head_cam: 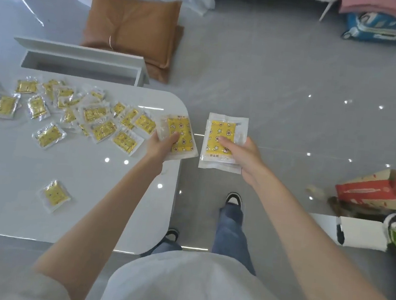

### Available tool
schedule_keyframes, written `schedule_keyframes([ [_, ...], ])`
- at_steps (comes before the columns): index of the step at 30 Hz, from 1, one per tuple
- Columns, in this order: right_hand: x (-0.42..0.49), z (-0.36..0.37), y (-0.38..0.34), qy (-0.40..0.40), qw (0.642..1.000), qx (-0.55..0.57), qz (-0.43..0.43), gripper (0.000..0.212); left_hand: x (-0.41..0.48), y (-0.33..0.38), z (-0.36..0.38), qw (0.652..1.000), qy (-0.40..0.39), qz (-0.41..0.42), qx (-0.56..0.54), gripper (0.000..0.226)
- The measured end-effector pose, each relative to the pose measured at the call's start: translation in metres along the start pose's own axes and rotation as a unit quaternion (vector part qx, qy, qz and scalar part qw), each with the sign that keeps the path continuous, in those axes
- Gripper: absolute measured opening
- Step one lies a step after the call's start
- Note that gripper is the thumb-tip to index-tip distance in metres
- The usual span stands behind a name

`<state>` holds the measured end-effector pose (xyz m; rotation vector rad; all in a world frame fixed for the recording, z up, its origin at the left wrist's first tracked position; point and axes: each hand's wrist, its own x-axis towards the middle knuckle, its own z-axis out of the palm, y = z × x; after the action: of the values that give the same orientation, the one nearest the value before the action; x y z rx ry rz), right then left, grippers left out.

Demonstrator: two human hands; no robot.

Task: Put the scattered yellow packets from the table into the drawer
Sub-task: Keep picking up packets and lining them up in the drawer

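Forearms (111, 204) reach out: left hand (161, 144) pinches a yellow packet (182, 129), right hand (244, 156) grips a packet stack (220, 130); the open drawer (79, 58) lies far-left beyond the worktop (90, 174), nearer the left hand.

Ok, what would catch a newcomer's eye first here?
Both hands hold yellow packets: the left hand at the white table's right edge, the right hand over the floor. Many more packets lie scattered across the table's left, near the open drawer beyond its far edge.

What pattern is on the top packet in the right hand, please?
The top packet is yellow with small stars; head view.
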<state>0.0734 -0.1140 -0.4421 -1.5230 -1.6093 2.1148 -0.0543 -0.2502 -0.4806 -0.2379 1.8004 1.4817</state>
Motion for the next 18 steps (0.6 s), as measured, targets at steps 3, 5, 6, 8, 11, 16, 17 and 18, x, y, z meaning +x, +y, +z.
schedule_keyframes([
  [3,0.037,-0.026,-0.028,-0.034,0.999,-0.025,-0.003,0.027,0.012,0.011,0.037,0.999,0.035,-0.004,-0.028,0.023],
  [5,0.061,-0.045,-0.048,-0.061,0.997,-0.05,-0.004,0.029,0.02,0.019,0.06,0.996,0.064,-0.015,-0.062,0.028],
  [6,0.071,-0.054,-0.061,-0.079,0.995,-0.065,-0.004,0.029,0.022,0.024,0.072,0.993,0.081,-0.019,-0.084,0.03],
  [8,0.091,-0.071,-0.085,-0.106,0.99,-0.088,-0.005,0.028,0.027,0.033,0.095,0.987,0.108,-0.021,-0.116,0.033],
  [11,0.124,-0.086,-0.12,-0.133,0.985,-0.106,-0.009,0.031,0.039,0.047,0.123,0.981,0.137,-0.02,-0.136,0.025],
  [16,0.183,-0.079,-0.179,-0.186,0.974,-0.131,-0.009,0.033,0.066,0.087,0.152,0.966,0.2,-0.028,-0.164,0.035],
  [17,0.196,-0.074,-0.19,-0.197,0.971,-0.136,-0.008,0.034,0.074,0.097,0.155,0.961,0.209,-0.025,-0.178,0.032],
  [18,0.21,-0.067,-0.2,-0.209,0.967,-0.144,-0.009,0.034,0.083,0.107,0.156,0.957,0.217,-0.023,-0.192,0.028],
])
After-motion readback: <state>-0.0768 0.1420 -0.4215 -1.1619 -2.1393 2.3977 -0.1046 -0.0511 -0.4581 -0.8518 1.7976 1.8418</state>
